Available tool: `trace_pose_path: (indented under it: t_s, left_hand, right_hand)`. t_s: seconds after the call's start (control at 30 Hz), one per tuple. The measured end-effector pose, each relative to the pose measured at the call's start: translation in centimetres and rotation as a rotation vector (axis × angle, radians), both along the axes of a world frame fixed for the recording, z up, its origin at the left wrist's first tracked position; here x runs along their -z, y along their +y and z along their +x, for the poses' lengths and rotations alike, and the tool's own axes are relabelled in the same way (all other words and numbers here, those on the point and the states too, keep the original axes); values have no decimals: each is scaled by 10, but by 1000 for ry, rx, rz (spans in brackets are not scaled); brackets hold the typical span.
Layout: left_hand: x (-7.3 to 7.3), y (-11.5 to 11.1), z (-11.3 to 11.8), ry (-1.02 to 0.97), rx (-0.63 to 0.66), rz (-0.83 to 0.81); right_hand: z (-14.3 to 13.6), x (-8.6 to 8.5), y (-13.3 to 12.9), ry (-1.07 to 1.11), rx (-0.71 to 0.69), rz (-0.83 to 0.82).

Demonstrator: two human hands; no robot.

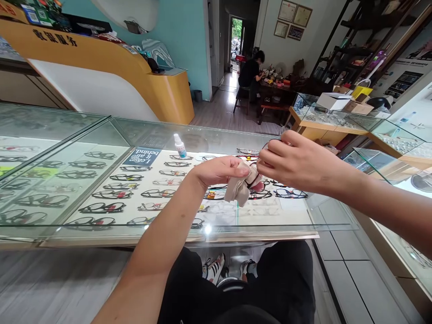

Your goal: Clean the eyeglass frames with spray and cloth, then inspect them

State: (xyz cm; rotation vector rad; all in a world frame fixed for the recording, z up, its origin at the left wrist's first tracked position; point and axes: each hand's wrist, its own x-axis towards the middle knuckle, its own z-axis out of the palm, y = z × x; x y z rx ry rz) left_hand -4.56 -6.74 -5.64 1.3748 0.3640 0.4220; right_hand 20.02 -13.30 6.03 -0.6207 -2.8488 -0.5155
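Note:
Over the glass counter [189, 231], my left hand [218, 171] is closed on a beige cloth [236, 191], its thumb pressing down on it. A pair of glasses [251, 182] with a thin dark frame is folded partly into the cloth, so most of its lenses are hidden. My right hand [292, 157] has its fingers curled round the other part of the same frame, just right of the cloth. A small white spray bottle [180, 147] stands upright on the counter top, to the left of my hands.
Several rows of eyeglass frames [111, 194] lie inside the case, with a blue printed card [141, 157]. Beyond are an orange and white service desk [168, 90] and a person [249, 74] seated at a cluttered table. Another glass display case [337, 119] with boxes stands at right.

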Motion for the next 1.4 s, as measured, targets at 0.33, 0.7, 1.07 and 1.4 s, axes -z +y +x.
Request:
trace_pose_path:
  t_s: [0.33, 0.7, 1.07, 1.4]
  left_hand:
    - [0, 4, 7, -169, -356, 61]
    - [11, 8, 16, -30, -371, 150]
    - [17, 0, 32, -145, -370, -114]
    - [26, -6, 43, -149, -524, -142]
  right_hand:
    - [-3, 44, 29, 901, 392, -419]
    - [-15, 119, 80, 1448, 225, -1226]
    - [-22, 136, 68, 1580, 112, -1299]
    - [-33, 141, 69, 1772, 91, -1164]
